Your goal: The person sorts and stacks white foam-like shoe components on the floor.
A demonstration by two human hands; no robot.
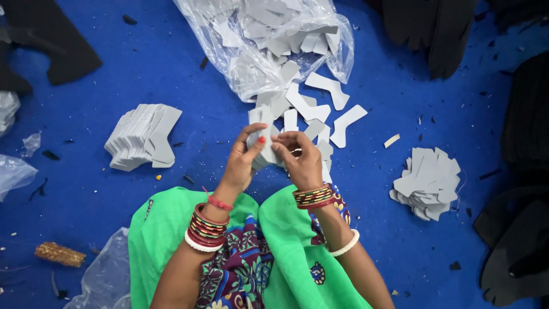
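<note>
My left hand [243, 160] and my right hand [301, 162] meet over my lap and together grip a small bundle of grey cut-out pieces [264, 131]. The pieces are flat, boot-shaped and light grey. Just beyond my fingers, more loose grey pieces [320, 109] spill across the blue floor [91, 189] from an open clear plastic bag [269, 46] that is full of them. Both wrists carry coloured bangles.
A neat fanned stack of grey pieces [143, 137] lies to the left, and a looser pile [429, 182] to the right. Black cut material [434, 31] lies at the top and right edges. Crumpled clear plastic [14, 171] and a small gold object [60, 254] are at the left.
</note>
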